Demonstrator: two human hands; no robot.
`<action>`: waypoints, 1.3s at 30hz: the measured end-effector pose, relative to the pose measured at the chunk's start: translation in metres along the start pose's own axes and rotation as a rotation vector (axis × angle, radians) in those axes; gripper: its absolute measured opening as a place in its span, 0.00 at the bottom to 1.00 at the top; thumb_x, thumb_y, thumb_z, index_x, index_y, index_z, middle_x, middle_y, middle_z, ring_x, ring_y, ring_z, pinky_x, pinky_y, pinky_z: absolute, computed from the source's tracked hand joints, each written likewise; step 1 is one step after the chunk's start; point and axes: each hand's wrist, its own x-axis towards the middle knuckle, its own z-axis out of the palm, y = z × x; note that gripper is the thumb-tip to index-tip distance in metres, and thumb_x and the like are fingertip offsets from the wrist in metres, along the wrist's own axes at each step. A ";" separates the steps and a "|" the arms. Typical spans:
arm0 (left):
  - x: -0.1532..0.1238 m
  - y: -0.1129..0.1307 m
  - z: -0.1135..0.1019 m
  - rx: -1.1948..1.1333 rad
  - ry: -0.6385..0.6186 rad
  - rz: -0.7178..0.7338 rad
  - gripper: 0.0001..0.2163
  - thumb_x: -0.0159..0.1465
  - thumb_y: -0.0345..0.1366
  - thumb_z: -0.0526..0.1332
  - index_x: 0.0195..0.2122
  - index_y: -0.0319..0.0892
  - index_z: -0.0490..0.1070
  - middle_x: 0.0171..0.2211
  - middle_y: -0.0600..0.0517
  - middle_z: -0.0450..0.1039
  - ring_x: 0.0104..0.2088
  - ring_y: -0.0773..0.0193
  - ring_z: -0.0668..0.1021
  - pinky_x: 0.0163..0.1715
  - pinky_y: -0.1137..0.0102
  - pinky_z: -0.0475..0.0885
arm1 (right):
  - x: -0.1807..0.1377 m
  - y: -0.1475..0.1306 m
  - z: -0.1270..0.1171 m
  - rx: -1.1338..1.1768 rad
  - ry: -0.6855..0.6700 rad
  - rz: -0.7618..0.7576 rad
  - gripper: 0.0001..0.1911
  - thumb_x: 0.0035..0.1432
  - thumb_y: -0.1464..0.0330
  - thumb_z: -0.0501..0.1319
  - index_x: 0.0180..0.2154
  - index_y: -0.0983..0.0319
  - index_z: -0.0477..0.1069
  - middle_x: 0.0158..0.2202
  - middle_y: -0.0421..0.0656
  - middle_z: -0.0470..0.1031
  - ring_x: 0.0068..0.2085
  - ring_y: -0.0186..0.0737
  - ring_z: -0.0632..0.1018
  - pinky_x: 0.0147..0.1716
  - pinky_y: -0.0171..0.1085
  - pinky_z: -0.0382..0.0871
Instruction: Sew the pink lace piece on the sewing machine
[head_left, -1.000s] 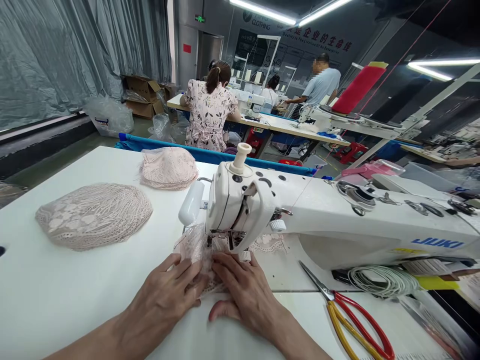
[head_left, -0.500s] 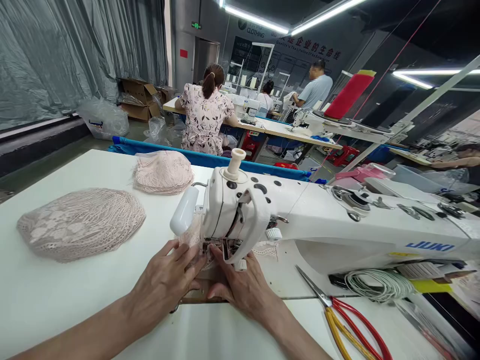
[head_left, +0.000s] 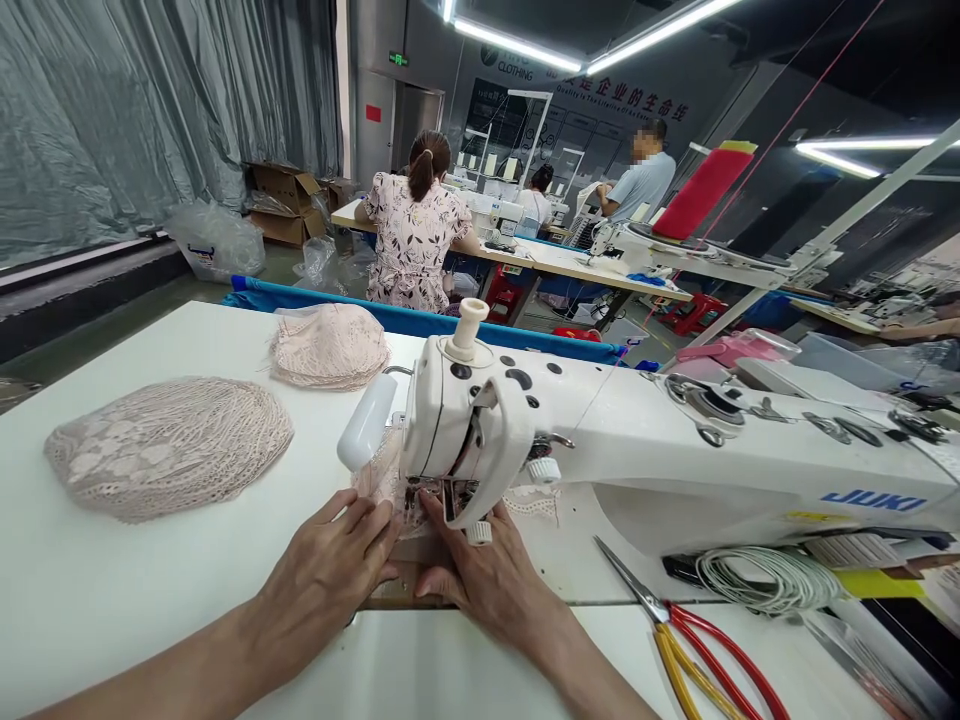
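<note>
A white JUKI sewing machine (head_left: 675, 450) stands on a white table (head_left: 112, 590). Under its needle lies a small piece of pale pink lace (head_left: 379, 475). My left hand (head_left: 326, 575) presses flat on the lace just left of the presser foot. My right hand (head_left: 487, 575) rests right beside it, fingertips on the lace at the foot. Both hands lie with fingers spread on the fabric. Most of the lace is hidden beneath the hands and the machine head.
Two stacks of pink lace pieces, one (head_left: 169, 445) at the left and one (head_left: 330, 345) farther back, sit on the table. Red-and-yellow scissors (head_left: 690, 640) and a coil of white cord (head_left: 765, 575) lie at the right. Several people work at tables behind.
The lace has moved back under the needle, and both hands followed it toward the presser foot. Less lace shows in front of the machine than a second ago.
</note>
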 end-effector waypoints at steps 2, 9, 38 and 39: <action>0.000 0.000 0.000 -0.003 -0.018 -0.003 0.08 0.70 0.23 0.53 0.42 0.30 0.71 0.39 0.42 0.71 0.38 0.53 0.75 0.40 0.58 0.70 | 0.000 0.000 0.001 -0.023 0.013 -0.006 0.30 0.65 0.46 0.54 0.53 0.63 0.72 0.50 0.51 0.75 0.49 0.50 0.75 0.52 0.49 0.67; 0.001 0.001 0.002 -0.007 -0.010 -0.007 0.05 0.68 0.24 0.56 0.40 0.29 0.72 0.38 0.43 0.71 0.39 0.52 0.75 0.43 0.55 0.71 | -0.002 -0.001 0.002 -0.051 0.009 0.009 0.29 0.64 0.45 0.54 0.50 0.62 0.75 0.51 0.53 0.74 0.50 0.52 0.74 0.52 0.52 0.67; -0.006 0.000 -0.016 0.075 0.097 -0.026 0.18 0.67 0.16 0.48 0.28 0.33 0.74 0.31 0.45 0.74 0.33 0.58 0.75 0.44 0.58 0.66 | -0.001 -0.019 -0.011 0.263 0.154 -0.101 0.27 0.69 0.52 0.47 0.43 0.67 0.73 0.45 0.49 0.79 0.40 0.44 0.81 0.43 0.43 0.76; -0.006 0.000 -0.016 0.081 0.102 -0.025 0.18 0.67 0.16 0.48 0.28 0.33 0.74 0.31 0.45 0.74 0.33 0.58 0.75 0.44 0.59 0.66 | -0.001 -0.019 -0.011 0.258 0.155 -0.102 0.27 0.70 0.52 0.47 0.43 0.67 0.73 0.45 0.49 0.80 0.39 0.44 0.81 0.43 0.43 0.77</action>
